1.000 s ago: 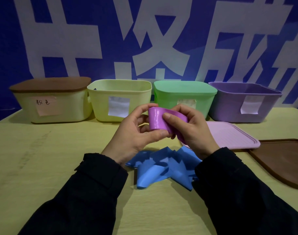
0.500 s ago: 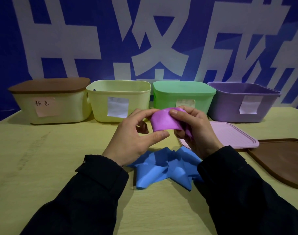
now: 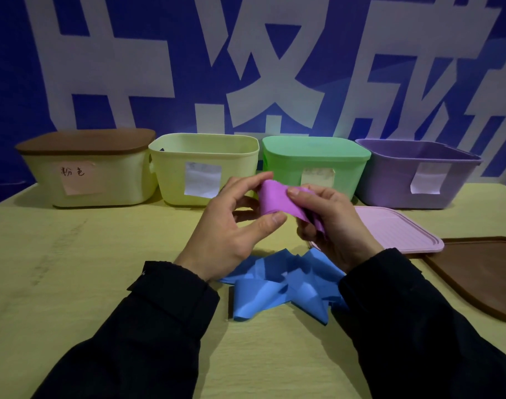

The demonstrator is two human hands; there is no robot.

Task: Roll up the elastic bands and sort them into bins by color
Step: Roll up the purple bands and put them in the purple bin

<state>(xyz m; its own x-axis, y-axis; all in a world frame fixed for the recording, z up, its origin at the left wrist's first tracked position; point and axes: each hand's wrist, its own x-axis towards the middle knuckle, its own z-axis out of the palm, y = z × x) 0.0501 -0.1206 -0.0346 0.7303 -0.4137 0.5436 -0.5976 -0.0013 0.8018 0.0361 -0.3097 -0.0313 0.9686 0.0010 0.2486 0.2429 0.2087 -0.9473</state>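
A purple elastic band (image 3: pixel 276 200), partly rolled, is held above the table between both hands. My left hand (image 3: pixel 231 228) pinches its left side with thumb and fingers. My right hand (image 3: pixel 332 226) grips the right side, where a loose tail hangs down behind the fingers. Under the hands a crumpled blue elastic band (image 3: pixel 277 286) lies on the yellow table. Along the back stand a row of bins: a yellow bin with a brown lid (image 3: pixel 87 168), an open yellow bin (image 3: pixel 202 168), a green bin with its lid on (image 3: pixel 315 165) and an open purple bin (image 3: pixel 418 174).
A pink lid (image 3: pixel 395 228) lies flat on the table right of my right hand. A brown lid (image 3: pixel 484 275) lies further right, near the table's edge. A blue wall with large white characters stands right behind the bins.
Both hands have turned the purple band between the fingers, and its roll now faces more towards me. The blue band has not moved.
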